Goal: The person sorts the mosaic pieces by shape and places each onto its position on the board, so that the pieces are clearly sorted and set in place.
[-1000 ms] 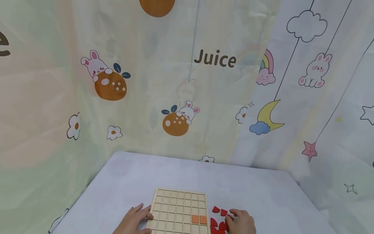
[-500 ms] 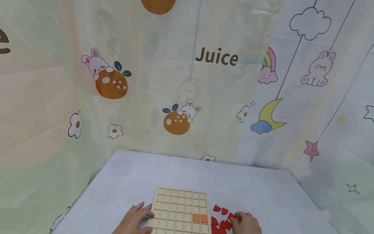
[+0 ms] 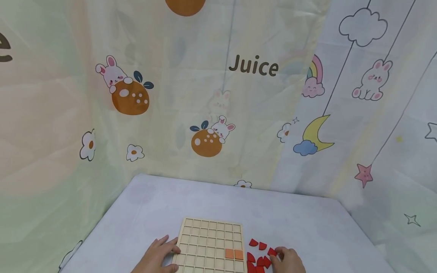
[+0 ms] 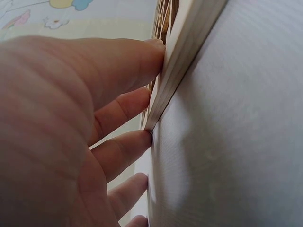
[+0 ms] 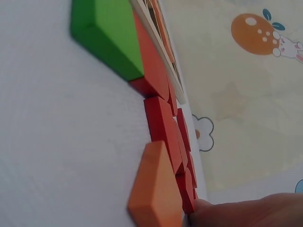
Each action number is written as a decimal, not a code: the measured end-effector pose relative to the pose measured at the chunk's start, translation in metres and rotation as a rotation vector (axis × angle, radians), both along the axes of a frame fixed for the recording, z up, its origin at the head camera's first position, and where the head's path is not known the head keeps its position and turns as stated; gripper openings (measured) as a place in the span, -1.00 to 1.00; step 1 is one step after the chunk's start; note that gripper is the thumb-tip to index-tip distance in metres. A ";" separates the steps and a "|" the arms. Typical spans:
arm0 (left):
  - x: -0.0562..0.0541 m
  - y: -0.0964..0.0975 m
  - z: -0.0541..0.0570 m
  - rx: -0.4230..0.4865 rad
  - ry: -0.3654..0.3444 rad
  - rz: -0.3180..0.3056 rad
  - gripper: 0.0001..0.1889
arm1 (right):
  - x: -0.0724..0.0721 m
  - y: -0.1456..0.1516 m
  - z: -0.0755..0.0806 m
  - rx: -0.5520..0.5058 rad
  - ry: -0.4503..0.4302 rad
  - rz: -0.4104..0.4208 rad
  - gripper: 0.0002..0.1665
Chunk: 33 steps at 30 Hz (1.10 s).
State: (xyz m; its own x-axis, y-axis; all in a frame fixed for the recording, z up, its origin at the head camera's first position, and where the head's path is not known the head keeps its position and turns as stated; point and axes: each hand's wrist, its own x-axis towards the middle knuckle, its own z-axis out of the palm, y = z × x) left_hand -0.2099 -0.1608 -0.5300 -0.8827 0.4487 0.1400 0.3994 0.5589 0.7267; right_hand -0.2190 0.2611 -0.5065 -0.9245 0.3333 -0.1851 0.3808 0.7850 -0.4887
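The pale wooden grid board point(image 3: 197, 240) lies on the table, with two orange squares point(image 3: 234, 254) in its cells on the right. My left hand point(image 3: 157, 254) rests at the board's left side; in the left wrist view its extended fingertips touch the wooden edge point(image 4: 176, 71). To the board's right, my right hand point(image 3: 289, 260) pinches a red piece point(image 3: 271, 251) between thumb and fingers at the outer side of the red group. Several other red pieces point(image 3: 250, 258), some quarter-round, lie between that hand and the board. In the right wrist view a finger point(image 5: 241, 210) meets the row of red blocks point(image 5: 163, 118).
A green block point(image 5: 111, 38) and an orange block point(image 5: 156, 189) lie near the red ones in the right wrist view. The white table point(image 3: 218, 201) ends at a printed curtain point(image 3: 164, 113) behind and at the sides.
My right hand has shifted a little to the right with the red piece, uncovering more of the red group. The left hand stays at the board's edge. The head view has tilted slightly.
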 end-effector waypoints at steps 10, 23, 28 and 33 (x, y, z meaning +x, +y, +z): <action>0.001 0.002 0.005 0.007 -0.038 0.015 -0.67 | 0.000 -0.007 0.001 -0.022 0.046 -0.080 -0.42; 0.002 0.003 0.005 0.003 -0.029 0.028 -0.67 | 0.004 -0.027 -0.006 -0.141 0.265 -0.148 -0.51; 0.002 0.002 0.004 0.007 -0.033 0.026 -0.68 | 0.003 -0.033 -0.007 -0.161 0.265 -0.116 -0.53; 0.003 0.002 0.004 0.005 -0.028 0.022 -0.69 | 0.002 -0.040 -0.008 -0.138 0.282 -0.093 -0.55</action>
State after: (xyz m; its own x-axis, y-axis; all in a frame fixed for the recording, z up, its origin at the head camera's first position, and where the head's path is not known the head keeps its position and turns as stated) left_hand -0.2071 -0.1590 -0.5258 -0.8958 0.4287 0.1178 0.3669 0.5633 0.7403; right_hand -0.2170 0.2212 -0.5150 -0.9126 0.4080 0.0244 0.2824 0.6726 -0.6840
